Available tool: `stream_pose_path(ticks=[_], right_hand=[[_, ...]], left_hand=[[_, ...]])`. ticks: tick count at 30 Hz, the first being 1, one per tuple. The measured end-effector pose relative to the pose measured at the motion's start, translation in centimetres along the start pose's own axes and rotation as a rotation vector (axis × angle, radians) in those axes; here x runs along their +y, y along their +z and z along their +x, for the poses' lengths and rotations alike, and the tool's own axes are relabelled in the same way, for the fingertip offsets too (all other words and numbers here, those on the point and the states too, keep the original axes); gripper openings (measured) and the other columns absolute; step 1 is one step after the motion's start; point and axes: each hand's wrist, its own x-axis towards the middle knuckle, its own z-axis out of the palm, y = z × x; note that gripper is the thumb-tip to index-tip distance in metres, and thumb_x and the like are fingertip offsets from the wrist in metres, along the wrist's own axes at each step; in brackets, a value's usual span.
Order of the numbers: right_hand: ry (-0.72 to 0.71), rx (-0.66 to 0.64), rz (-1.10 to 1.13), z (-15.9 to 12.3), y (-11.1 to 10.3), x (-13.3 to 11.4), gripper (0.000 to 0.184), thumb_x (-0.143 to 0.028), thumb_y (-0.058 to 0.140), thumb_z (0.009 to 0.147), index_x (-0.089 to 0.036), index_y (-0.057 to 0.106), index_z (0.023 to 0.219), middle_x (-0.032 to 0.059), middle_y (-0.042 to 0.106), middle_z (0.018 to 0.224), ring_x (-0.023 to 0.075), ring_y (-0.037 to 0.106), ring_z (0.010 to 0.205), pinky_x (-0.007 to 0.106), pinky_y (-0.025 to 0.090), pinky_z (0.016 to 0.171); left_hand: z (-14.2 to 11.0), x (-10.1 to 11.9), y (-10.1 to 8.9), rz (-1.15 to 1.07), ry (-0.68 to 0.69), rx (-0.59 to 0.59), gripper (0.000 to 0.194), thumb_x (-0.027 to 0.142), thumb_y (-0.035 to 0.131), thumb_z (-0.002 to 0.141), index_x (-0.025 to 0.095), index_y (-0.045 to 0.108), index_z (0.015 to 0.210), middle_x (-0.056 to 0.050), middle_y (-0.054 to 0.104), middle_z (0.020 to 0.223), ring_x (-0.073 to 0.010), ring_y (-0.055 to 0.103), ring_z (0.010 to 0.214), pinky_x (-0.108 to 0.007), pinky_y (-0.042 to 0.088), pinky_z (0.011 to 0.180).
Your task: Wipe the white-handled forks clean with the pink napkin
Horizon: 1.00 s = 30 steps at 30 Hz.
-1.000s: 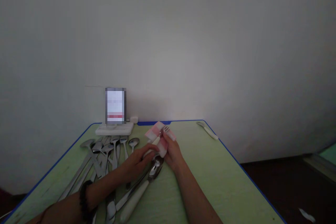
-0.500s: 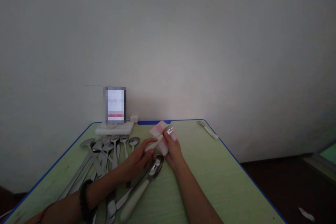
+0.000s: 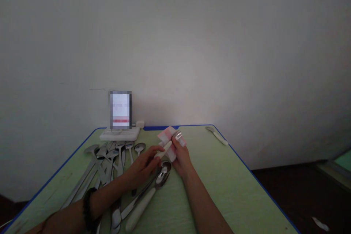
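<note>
My left hand [image 3: 148, 159] pinches the pale handle of a fork [image 3: 163, 149], which points up and to the right. Around the neck of that fork, my right hand [image 3: 181, 155] is closed on a pink-and-white cloth [image 3: 167, 134], its thumb pressing near the shiny metal head. Part of the cloth hangs below, between the two hands. Just under my hands lies a large spoon [image 3: 163, 173] with a pale handle, resting beside other metal cutlery. My left forearm covers part of the cutlery pile.
A heap of metal spoons and other utensils [image 3: 109, 157] spreads over the table's left side. Behind it, a lit screen [image 3: 120, 109] stands on a white base [image 3: 120, 134]. A pale-handled utensil [image 3: 218, 136] lies by the right edge of the green table [image 3: 219, 179].
My left hand has shifted slightly on the fork, its fingers now lower on the handle, and more of the handle shows. The right hand and cloth have moved very little.
</note>
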Motion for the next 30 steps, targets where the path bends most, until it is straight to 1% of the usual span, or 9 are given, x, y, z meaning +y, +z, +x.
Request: stream_pose_path(ticks=[7, 12, 15, 19, 23, 26, 30], right_hand=[[-0.002, 0.017, -0.004, -0.32, 0.3, -0.16, 0.028, -0.03, 0.076, 0.062, -0.017, 0.062, 0.084, -0.0015, 0.068, 0.064, 0.0127, 0.06, 0.055, 0.023, 0.047, 0.052], [0.007, -0.017, -0.017, -0.34, 0.35, -0.13, 0.027, -0.029, 0.075, 0.063, -0.017, 0.062, 0.083, -0.0014, 0.068, 0.066, 0.0124, 0.06, 0.056, 0.023, 0.047, 0.053], [0.014, -0.018, 0.007, -0.16, 0.26, 0.0, 0.027, -0.033, 0.073, 0.066, -0.018, 0.062, 0.085, -0.001, 0.069, 0.069, 0.0129, 0.061, 0.058, 0.024, 0.048, 0.055], [0.014, 0.012, 0.045, 0.18, 0.03, 0.18, 0.027, -0.037, 0.071, 0.068, -0.018, 0.061, 0.084, -0.001, 0.069, 0.07, 0.0133, 0.061, 0.059, 0.024, 0.048, 0.053], [-0.004, 0.032, 0.039, 0.2, -0.05, 0.22, 0.028, -0.037, 0.072, 0.067, -0.018, 0.061, 0.083, -0.0023, 0.067, 0.066, 0.012, 0.059, 0.055, 0.022, 0.046, 0.05], [0.0, 0.012, 0.022, 0.0, 0.05, 0.15, 0.029, -0.036, 0.073, 0.067, -0.018, 0.061, 0.087, -0.0023, 0.067, 0.066, 0.0119, 0.058, 0.055, 0.022, 0.045, 0.049], [0.004, -0.009, 0.019, -0.24, 0.19, 0.02, 0.03, -0.035, 0.072, 0.067, -0.018, 0.062, 0.091, -0.0012, 0.068, 0.067, 0.0138, 0.061, 0.059, 0.024, 0.047, 0.053]], left_hand=[[-0.02, -0.5, -0.06, 0.019, -0.005, -0.027, 0.033, 0.041, 0.039, 0.092, 0.02, 0.043, 0.117, 0.005, 0.05, 0.067, -0.0114, 0.043, 0.055, -0.022, 0.034, 0.051], [-0.08, -0.59, -0.03, 0.022, 0.019, -0.054, 0.031, 0.04, 0.037, 0.093, 0.02, 0.044, 0.116, 0.003, 0.054, 0.069, -0.0123, 0.047, 0.059, -0.023, 0.038, 0.056], [-0.05, -0.54, 0.01, 0.04, 0.012, -0.054, 0.033, 0.042, 0.036, 0.093, 0.02, 0.044, 0.116, 0.002, 0.056, 0.07, -0.0123, 0.047, 0.058, -0.023, 0.038, 0.055], [0.08, -0.47, 0.0, 0.066, -0.004, -0.009, 0.033, 0.041, 0.036, 0.092, 0.02, 0.045, 0.116, 0.001, 0.058, 0.074, -0.0133, 0.049, 0.061, -0.023, 0.039, 0.058], [0.07, -0.28, -0.05, 0.05, 0.002, 0.038, 0.031, 0.039, 0.037, 0.092, 0.019, 0.046, 0.115, 0.0, 0.059, 0.076, -0.0143, 0.05, 0.064, -0.025, 0.041, 0.062], [0.03, -0.03, -0.07, 0.018, 0.016, 0.069, 0.033, 0.039, 0.036, 0.092, 0.019, 0.043, 0.118, 0.002, 0.057, 0.074, -0.014, 0.05, 0.063, -0.025, 0.041, 0.061], [0.04, 0.19, -0.05, 0.016, 0.006, 0.101, 0.035, 0.04, 0.035, 0.091, 0.018, 0.044, 0.118, 0.003, 0.053, 0.071, -0.014, 0.049, 0.06, -0.024, 0.04, 0.058]])
